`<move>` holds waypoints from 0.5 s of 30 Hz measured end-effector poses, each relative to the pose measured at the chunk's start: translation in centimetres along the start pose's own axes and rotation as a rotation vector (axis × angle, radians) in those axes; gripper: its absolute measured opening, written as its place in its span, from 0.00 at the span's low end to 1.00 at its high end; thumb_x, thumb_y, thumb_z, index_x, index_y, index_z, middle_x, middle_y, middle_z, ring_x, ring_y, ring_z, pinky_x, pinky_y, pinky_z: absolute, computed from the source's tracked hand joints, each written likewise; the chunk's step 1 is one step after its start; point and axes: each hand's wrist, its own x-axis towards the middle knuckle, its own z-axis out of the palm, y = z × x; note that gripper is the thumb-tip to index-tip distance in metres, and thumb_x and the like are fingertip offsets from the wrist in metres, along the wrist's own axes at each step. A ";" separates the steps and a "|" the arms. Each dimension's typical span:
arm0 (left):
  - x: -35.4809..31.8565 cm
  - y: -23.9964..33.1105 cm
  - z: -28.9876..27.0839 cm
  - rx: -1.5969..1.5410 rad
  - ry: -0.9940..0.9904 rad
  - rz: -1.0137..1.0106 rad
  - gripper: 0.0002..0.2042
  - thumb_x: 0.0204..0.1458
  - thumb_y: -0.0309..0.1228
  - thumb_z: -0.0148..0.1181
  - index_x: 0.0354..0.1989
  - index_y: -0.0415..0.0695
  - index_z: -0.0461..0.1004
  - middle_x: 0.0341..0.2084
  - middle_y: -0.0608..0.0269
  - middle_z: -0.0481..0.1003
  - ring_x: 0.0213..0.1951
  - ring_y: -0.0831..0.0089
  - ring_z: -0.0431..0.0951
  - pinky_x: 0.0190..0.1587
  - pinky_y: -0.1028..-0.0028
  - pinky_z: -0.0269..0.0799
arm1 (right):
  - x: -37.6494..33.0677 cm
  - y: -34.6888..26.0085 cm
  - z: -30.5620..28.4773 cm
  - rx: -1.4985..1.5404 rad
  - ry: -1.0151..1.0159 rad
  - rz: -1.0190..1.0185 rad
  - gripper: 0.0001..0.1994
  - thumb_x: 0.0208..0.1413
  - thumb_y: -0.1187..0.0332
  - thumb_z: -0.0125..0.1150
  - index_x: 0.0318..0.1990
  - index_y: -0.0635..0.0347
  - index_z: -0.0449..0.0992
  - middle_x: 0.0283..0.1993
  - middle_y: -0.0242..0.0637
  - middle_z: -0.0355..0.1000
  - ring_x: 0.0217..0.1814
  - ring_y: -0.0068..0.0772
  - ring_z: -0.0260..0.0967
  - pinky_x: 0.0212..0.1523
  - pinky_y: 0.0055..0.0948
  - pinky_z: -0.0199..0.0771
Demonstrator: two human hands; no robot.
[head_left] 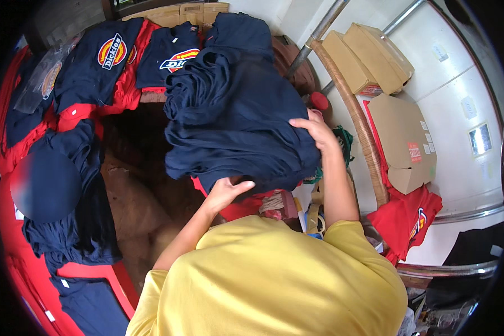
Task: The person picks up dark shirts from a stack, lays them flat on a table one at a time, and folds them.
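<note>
A thick pile of navy shirts lies in layers in front of me, its left side bunched in loose folds. My left hand is closed on the pile's near edge, thumb on top and fingers hidden beneath the cloth. On the right edge, my right hand grips the same pile, its thumb lying over the fabric and the other fingers mostly out of sight. Beyond the pile lies a navy T-shirt with a printed round emblem. Some red cloth shows below the near edge.
Several folded navy shirts lie over red ones at the far left. Crumpled navy garments cover a red surface on the left. At right, cardboard boxes stand past a rattan-wrapped rail, and a red shirt hangs below.
</note>
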 end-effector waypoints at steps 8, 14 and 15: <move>-7.7 -2.7 -2.5 -0.394 0.127 -0.182 0.38 0.53 0.62 0.48 0.63 0.43 0.59 0.58 0.58 0.67 0.61 0.60 0.64 0.63 0.55 0.56 | -4.2 -1.4 17.0 0.370 0.133 -0.508 0.22 0.52 0.72 0.62 0.54 0.69 0.64 0.51 0.39 0.68 0.52 0.28 0.65 0.57 0.28 0.63; -9.5 4.9 3.3 -0.936 0.050 0.122 0.48 0.47 0.74 0.35 0.66 0.45 0.56 0.60 0.54 0.65 0.62 0.53 0.63 0.64 0.52 0.54 | -5.9 1.8 18.8 0.167 0.156 -0.571 0.24 0.54 0.70 0.62 0.54 0.71 0.60 0.51 0.48 0.66 0.55 0.36 0.64 0.58 0.33 0.61; -8.6 6.6 3.5 -1.102 0.153 0.166 0.48 0.47 0.74 0.36 0.65 0.45 0.58 0.59 0.53 0.66 0.61 0.51 0.64 0.65 0.52 0.53 | -6.4 2.2 18.7 0.128 0.170 -0.580 0.25 0.54 0.70 0.62 0.55 0.71 0.60 0.51 0.49 0.66 0.55 0.37 0.64 0.58 0.33 0.61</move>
